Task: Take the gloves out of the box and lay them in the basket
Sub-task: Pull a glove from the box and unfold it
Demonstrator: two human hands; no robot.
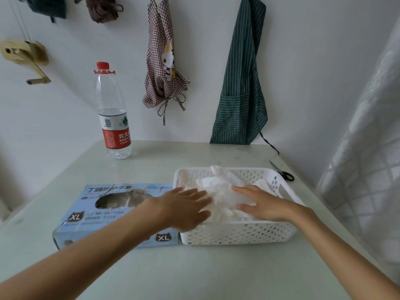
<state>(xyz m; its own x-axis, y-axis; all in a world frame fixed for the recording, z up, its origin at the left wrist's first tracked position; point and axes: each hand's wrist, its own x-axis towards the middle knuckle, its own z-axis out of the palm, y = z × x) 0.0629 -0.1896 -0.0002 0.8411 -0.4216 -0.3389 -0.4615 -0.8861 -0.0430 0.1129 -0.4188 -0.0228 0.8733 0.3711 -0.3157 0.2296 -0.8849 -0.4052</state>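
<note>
Both hands flatten gloves in the basket

Left hand and right hand lie flat, fingers straight, gripping nothing, on the gloves piled in the basket. The springy heap could spill over the rim. The box touches the basket's left side; scissors behind-right, bottle behind-left.

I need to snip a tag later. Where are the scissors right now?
In the head view, the scissors lie on the table at its far right edge, just behind the right end of the white basket.
</note>
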